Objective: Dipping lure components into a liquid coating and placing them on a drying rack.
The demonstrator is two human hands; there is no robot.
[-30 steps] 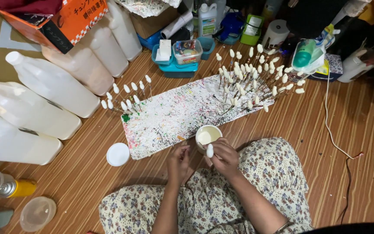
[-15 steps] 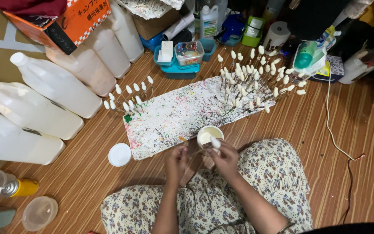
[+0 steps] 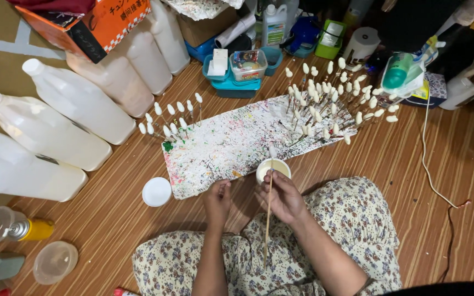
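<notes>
My right hand (image 3: 283,196) grips a thin wooden stick (image 3: 269,214) whose white-coated tip (image 3: 272,152) stands above a small cup of white liquid (image 3: 272,170). My left hand (image 3: 217,199) rests beside it with curled fingers, holding nothing that I can see. The cup sits at the near edge of a paint-speckled sheet (image 3: 237,143). Several sticks with white tips (image 3: 325,104) stand bunched at the sheet's far right. A smaller group of white-tipped sticks (image 3: 171,121) stands at its left.
Large white plastic jugs (image 3: 78,104) lie along the left. A white lid (image 3: 157,191) lies left of my hands. A spray can (image 3: 12,230) and a clear lid (image 3: 55,262) are near left. Boxes and bottles (image 3: 248,66) crowd the far side. A cable (image 3: 432,164) runs along the right.
My right hand has lifted the stick's white tip up out of the cup and turned the stick more upright. The left hand has drawn slightly away from the cup.
</notes>
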